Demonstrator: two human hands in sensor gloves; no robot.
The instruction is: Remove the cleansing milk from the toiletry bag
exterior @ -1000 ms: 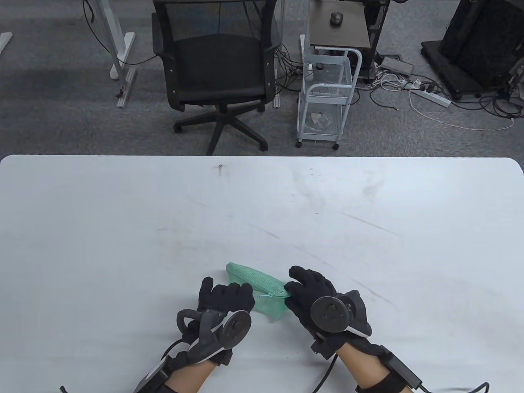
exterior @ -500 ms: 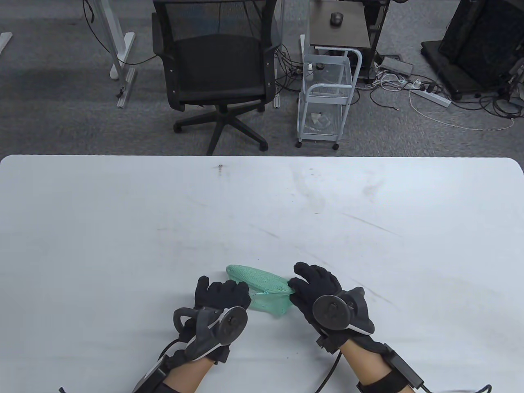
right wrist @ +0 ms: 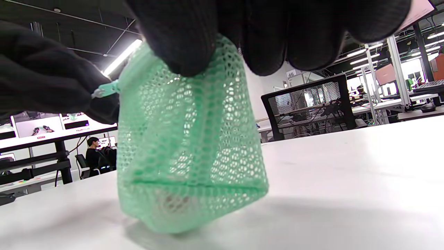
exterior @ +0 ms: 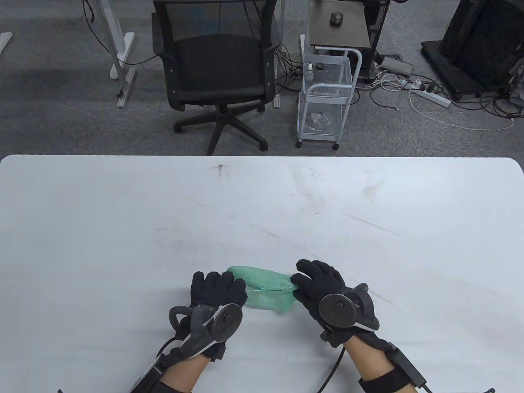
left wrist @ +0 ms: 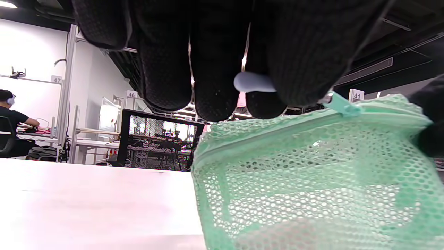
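A green mesh toiletry bag [exterior: 268,288] stands on the white table [exterior: 262,204] near its front edge, between my hands. My left hand [exterior: 229,284] is at its left end and pinches a pale zipper pull [left wrist: 252,82] between thumb and fingers [left wrist: 211,69]. My right hand [exterior: 305,282] grips the bag's right top edge, with fingers [right wrist: 187,41] pressed into the mesh [right wrist: 187,139]. The zipper line [left wrist: 312,121] looks shut along the top. A pale shape [left wrist: 298,232] shows dimly through the mesh at the bag's bottom; I cannot tell what it is.
Beyond the table's far edge stand a black office chair [exterior: 217,69] and a small white wire cart [exterior: 327,98] on grey carpet, with cables [exterior: 430,94] at the right.
My left hand has shifted left and a little forward with the pull. My right hand has moved right with the bag's end. The bag's top is drawn out longer between them.
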